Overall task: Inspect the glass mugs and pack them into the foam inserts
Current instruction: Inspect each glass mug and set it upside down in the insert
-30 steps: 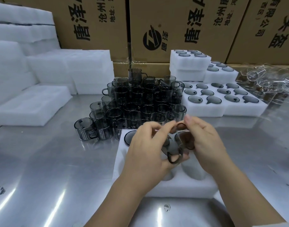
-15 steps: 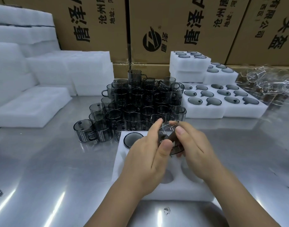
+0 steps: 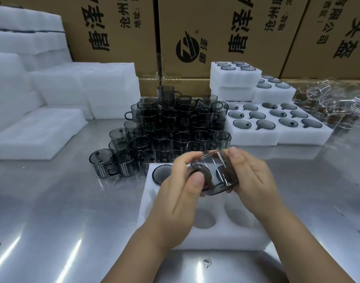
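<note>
Just above the near foam insert [image 3: 226, 237], the left hand [image 3: 181, 193] and the right hand [image 3: 254, 180] hold one smoky grey mug [image 3: 215, 172] between them. It is clear of the foam and tipped on its side. The left thumb and fingers pinch its left side, near what looks like the handle. The right thumb lies on top, with the fingers supporting the far side. In the insert below, a packed mug [image 3: 161, 174] fills the far-left pocket, while the near pockets [image 3: 203, 219] lie open.

This reads as the inspection step: the glass is being held up for checking, not yet packed. Next it needs turning upright or mouth-down to match its neighbour, then lowering squarely into an open pocket with the handle lined up to its notch.

Beyond, a pile of mugs [image 3: 175, 127] waits on the steel worktop [image 3: 62, 201]. Filled inserts [image 3: 277, 137] sit to the right and blank foam [image 3: 32, 135] to the left.
</note>
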